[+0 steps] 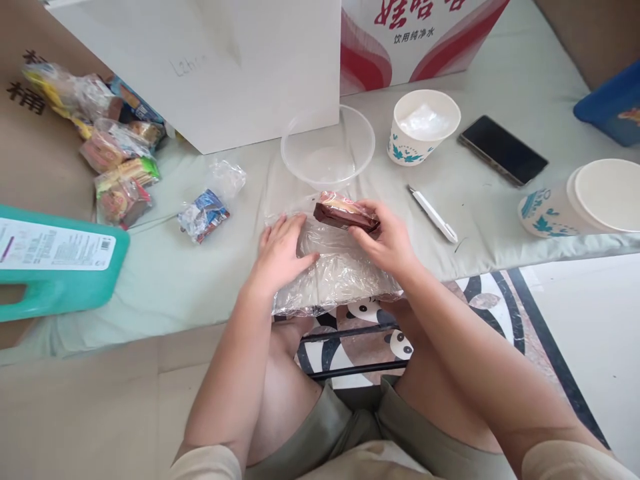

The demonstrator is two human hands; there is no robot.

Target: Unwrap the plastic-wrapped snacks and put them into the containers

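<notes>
Fingers of the right hand [387,241] are closed around a small dark brown snack packet [345,213], holding it just above a crinkled clear plastic bag [340,273] at the tabletop [165,280] edge. Left hand [280,253] lies flat on this bag, fingers spread and gripping nothing. What is inside the bag is hard to see. Behind stands a clear round plastic bowl [327,147]; a white pen [433,215] lies at the right.
</notes>
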